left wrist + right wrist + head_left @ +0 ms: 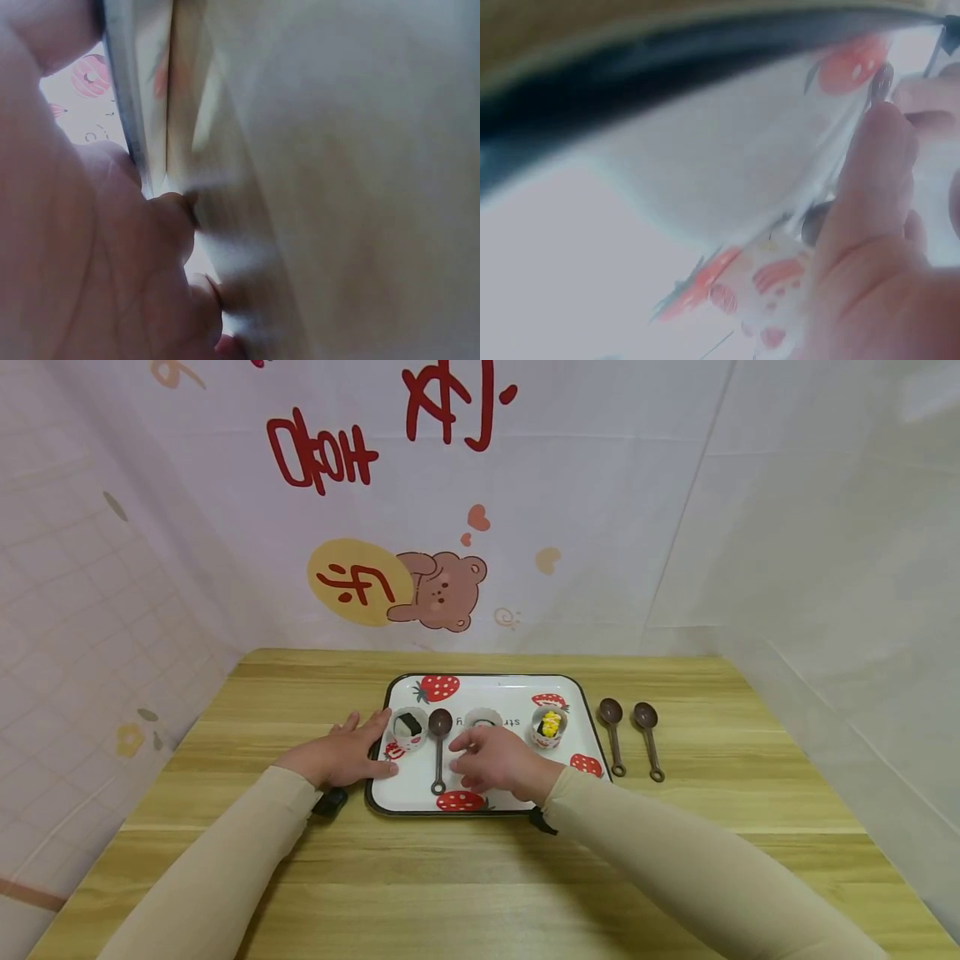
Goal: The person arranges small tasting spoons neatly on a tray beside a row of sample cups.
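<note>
Your left hand (348,753) lay at the 9 o'clock edge of a white rectangular tray (412,785) printed with red strawberries and rimmed in black, its thumb spread away from the fingers and reaching in over the tray. Your right hand (498,762) was above the middle of the tray, fingers loosely bent, thumb and forefinger apart. You had your two hands well apart, and just off the right fingertips, at 9 o'clock, a brown round-bowled spoon (439,745) lay on the tray, its bowl at 12 o'clock and its handle pointing to 6. At 10 o'clock on the tray, near your left fingers, stood a small patterned white cup (408,744) with a black-and-white piece (407,725) in it. A second white cup with a scalloped rim (482,714) was partly hidden behind your right hand; a third white cup (546,742), at 2 o'clock, held a yellow-topped piece (551,723). Beyond the tray at 3 o'clock, two matching brown spoons (649,739) lay side by side on the pale wooden tabletop (450,885)
</note>
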